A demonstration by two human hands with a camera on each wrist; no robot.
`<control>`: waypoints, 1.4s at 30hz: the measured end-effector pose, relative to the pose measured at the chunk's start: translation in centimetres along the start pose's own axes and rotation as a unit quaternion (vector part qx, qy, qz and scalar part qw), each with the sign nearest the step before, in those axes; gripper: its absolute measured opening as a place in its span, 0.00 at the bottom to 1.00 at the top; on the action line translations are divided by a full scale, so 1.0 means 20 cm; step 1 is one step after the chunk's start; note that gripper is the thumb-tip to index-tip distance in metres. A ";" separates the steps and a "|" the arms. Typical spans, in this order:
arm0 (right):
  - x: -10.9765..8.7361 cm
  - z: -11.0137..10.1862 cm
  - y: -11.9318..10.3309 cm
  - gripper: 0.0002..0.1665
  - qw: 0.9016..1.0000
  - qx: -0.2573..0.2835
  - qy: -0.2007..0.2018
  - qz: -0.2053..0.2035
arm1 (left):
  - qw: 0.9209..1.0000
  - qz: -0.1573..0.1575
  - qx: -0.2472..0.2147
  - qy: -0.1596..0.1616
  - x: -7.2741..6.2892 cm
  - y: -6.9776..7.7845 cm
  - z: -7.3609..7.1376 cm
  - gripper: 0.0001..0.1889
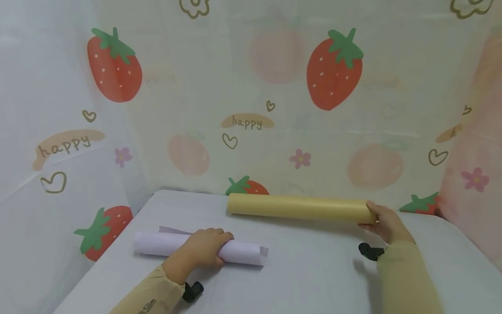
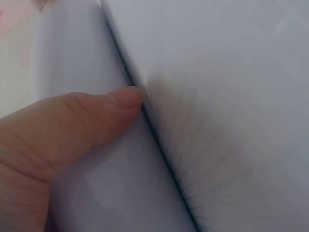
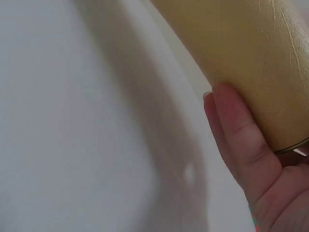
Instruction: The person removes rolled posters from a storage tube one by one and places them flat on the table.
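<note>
A roll of white paper (image 1: 158, 244) lies across the left part of the table, a loose flap showing at its back edge. My left hand (image 1: 204, 247) grips it around the middle, fingers over the top. In the left wrist view the thumb (image 2: 91, 113) presses along the near side of the roll, its tip right at the line where roll and table meet. My right hand (image 1: 389, 223) holds the right end of a long yellow tube (image 1: 298, 207), thumb above and fingers below. The right wrist view shows the fingers (image 3: 241, 130) under the tube, which casts a shadow on the table.
A white-covered table (image 1: 306, 270) spans the front. Behind it hangs a pale curtain (image 1: 235, 87) printed with strawberries, hearts and the word happy, continuing along both sides. A black strap end (image 1: 370, 251) sticks out by the right wrist, another black piece (image 1: 193, 292) by the left.
</note>
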State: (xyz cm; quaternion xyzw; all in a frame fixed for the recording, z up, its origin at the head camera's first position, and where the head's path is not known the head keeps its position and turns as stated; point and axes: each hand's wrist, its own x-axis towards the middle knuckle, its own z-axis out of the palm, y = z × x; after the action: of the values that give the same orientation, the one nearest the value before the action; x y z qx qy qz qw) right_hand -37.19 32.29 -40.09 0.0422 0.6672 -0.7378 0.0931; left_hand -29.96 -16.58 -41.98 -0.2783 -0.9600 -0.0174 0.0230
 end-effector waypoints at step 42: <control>0.08 0.06 0.12 0.35 0.958 -0.266 0.105 0.001 | 1.000 -0.015 -0.008 -0.026 -0.01 0.02 -0.04 0.27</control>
State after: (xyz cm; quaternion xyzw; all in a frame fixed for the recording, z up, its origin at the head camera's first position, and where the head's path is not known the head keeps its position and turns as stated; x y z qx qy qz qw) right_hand -38.19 30.67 -42.53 0.0937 0.8454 -0.5249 0.0313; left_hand -29.51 -16.31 -41.23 -0.2645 -0.9642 -0.0186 -0.0047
